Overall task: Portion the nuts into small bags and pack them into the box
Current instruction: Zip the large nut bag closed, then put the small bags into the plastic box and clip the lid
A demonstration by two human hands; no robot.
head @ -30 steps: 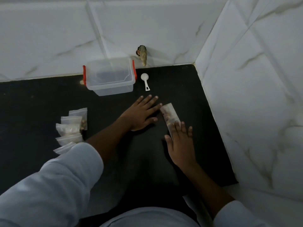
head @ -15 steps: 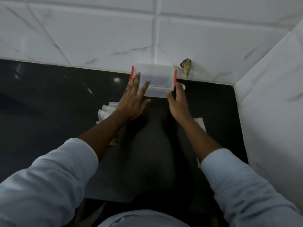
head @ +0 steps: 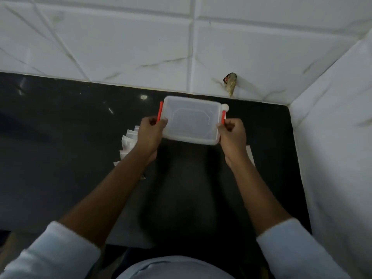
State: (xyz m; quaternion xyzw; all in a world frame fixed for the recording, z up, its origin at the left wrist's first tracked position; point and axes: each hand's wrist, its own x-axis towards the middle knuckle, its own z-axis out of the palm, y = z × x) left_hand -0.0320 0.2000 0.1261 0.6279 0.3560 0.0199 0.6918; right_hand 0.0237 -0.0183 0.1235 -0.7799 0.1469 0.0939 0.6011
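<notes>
A clear plastic box (head: 191, 119) with red side clips and a lid on top is held between both hands over the black counter (head: 60, 158). My left hand (head: 150, 134) grips its left end by the red clip, and my right hand (head: 232, 135) grips its right end by the other clip. Several small clear bags (head: 126, 144) lie to the left, partly hidden behind my left wrist. One more small bag (head: 250, 156) peeks out to the right of my right wrist. A white scoop (head: 225, 107) shows just past the box's right corner.
White marble tile walls rise behind the counter and along its right side, forming a corner. A small brown stub (head: 231, 83) sticks out of the back wall above the box. The counter's front edge runs just above my sleeves.
Both hands left the flat bag, reached to the box at the back wall and now grip its two ends; the box has come closer to me.
</notes>
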